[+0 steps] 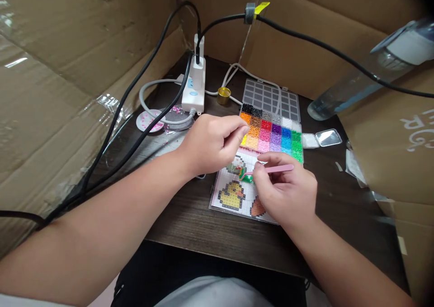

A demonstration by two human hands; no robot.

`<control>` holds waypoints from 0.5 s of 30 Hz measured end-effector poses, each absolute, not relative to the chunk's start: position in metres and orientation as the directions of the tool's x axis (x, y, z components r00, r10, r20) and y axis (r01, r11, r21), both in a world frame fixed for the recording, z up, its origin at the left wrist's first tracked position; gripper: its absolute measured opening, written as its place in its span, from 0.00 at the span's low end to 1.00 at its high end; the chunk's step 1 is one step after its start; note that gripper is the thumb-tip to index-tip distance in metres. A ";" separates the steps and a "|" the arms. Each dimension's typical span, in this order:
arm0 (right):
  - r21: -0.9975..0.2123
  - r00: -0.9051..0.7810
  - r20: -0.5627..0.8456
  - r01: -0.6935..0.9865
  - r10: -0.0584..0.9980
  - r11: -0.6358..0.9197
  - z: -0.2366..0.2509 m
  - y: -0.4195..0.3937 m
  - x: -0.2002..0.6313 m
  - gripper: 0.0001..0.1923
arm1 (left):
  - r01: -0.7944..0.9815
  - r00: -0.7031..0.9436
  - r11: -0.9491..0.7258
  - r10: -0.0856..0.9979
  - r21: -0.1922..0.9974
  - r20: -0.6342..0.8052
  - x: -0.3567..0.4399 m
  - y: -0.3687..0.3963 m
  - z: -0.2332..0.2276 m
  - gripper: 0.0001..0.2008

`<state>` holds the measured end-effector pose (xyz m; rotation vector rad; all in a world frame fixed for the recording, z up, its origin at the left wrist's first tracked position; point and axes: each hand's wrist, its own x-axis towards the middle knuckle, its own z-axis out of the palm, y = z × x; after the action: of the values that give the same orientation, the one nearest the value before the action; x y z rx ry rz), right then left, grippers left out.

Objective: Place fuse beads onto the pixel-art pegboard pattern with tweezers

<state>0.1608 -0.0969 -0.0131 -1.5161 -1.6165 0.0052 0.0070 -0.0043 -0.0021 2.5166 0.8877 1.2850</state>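
Note:
My left hand [217, 139] hovers above the upper left of a pattern sheet, thumb and fingers pinched together. Whatever may be between its fingertips is too small to make out. My right hand [286, 187] grips a pair of pink tweezers [280, 168], their tips pointing left at several green beads [247, 177] on the sheet. The gridded pattern sheet [249, 203] lies under a transparent board and shows a yellow duck and other pictures; my right hand covers part of it. Just behind stands a bead box [265, 136] with many-coloured compartments, its lid folded back.
At the back left a white power strip [195, 92] carries plugs and black cables [162, 31] that arch across the view. A small gold cup [224, 96], a round dish of pink beads [148, 120], a small white case [310, 140] and a tilted bottle [359, 90] stand around. Cardboard walls [298, 40] enclose the table.

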 end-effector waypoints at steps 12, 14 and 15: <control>-0.529 0.098 0.577 0.801 0.811 0.279 -0.015 -0.097 0.162 0.04 | 0.421 0.452 -0.810 0.578 0.408 0.680 0.008 -0.004 -0.003 0.09; -0.521 0.087 0.581 0.804 0.809 0.287 -0.015 -0.097 0.162 0.04 | 0.423 0.451 -0.808 0.580 0.409 0.679 0.008 -0.004 -0.003 0.09; -0.517 0.084 0.581 0.806 0.809 0.288 -0.015 -0.096 0.163 0.04 | 0.424 0.450 -0.807 0.581 0.410 0.678 0.008 -0.004 -0.003 0.09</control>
<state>0.1626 -0.0965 -0.0147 -1.4875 -1.6878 0.0053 0.0076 -0.0041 -0.0032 2.5162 0.8818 1.2850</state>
